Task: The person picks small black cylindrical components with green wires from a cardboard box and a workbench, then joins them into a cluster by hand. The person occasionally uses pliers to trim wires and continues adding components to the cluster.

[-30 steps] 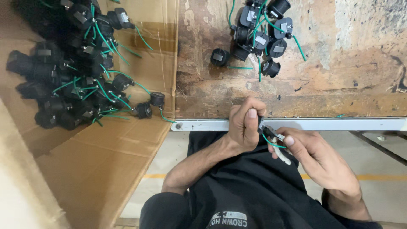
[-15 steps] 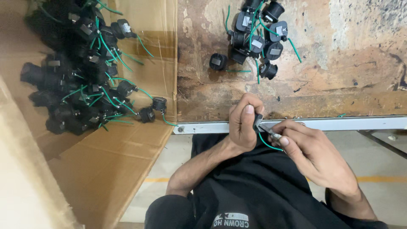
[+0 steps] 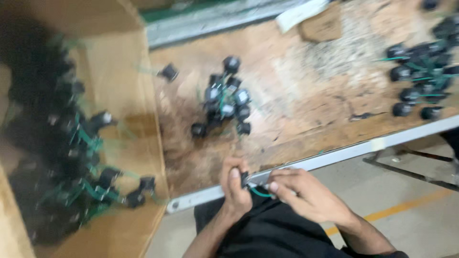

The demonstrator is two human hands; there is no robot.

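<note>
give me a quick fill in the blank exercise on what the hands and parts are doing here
1. The left hand pinches a small black round part with a ____ wire.
2. The right hand touches that thin wire beside the worn wooden table's metal ____ strip.
3. The brown cardboard box of black parts lies on the person's ____ side.

Missing words: green; edge; left

Worn, rough wooden bench top [image 3: 306, 91] with a smooth metal edge strip [image 3: 334, 155]; matt cardboard box [image 3: 129, 124] holding black plastic parts [image 3: 103, 179].
</note>
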